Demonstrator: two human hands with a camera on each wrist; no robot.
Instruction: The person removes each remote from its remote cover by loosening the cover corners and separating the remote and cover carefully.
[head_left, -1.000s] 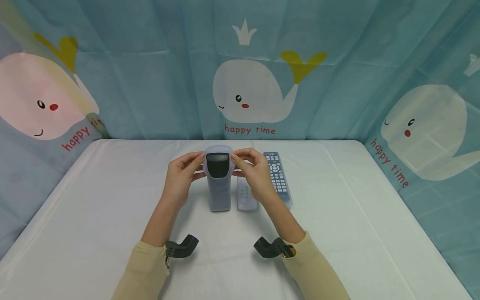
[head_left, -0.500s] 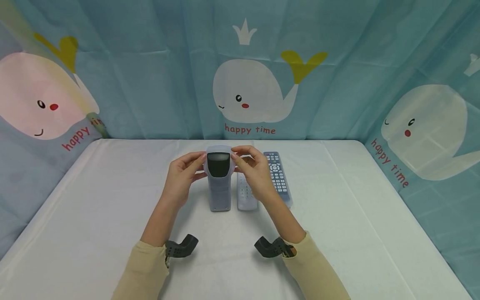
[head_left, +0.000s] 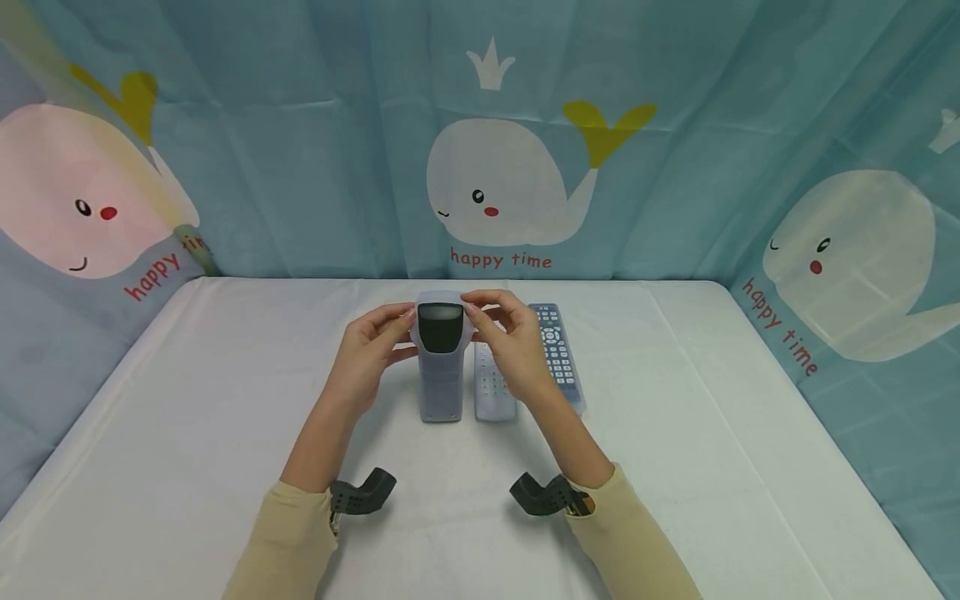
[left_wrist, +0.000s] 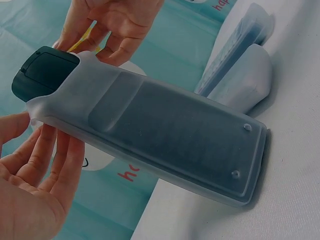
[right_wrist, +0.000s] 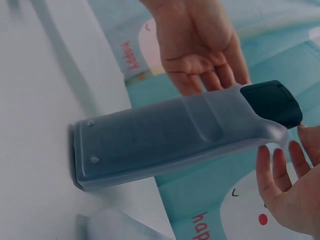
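A remote control (head_left: 441,327), dark at its upper end, stands on its lower end on the table inside a translucent silicone cover (head_left: 441,383). Its dark end sticks out of the cover's opening, as the left wrist view shows with the remote's end (left_wrist: 47,72). My left hand (head_left: 362,360) pinches the cover's left upper edge between thumb and fingers. On the opposite edge, my right hand (head_left: 516,348) pinches the cover, its index finger up at the top rim. In the right wrist view the cover's lip (right_wrist: 275,134) flares out beside the right fingers (right_wrist: 280,170).
Right of the held remote lies a pale covered remote (head_left: 493,396), partly behind my right hand. Beyond it is a longer blue-grey remote (head_left: 558,354) with white buttons. A white cloth covers the table (head_left: 225,417); a blue whale-print curtain (head_left: 315,192) hangs behind.
The remote's upper end and both hands have shifted slightly right. My right index finger has moved up onto the cover's top rim. The other remotes stay put.
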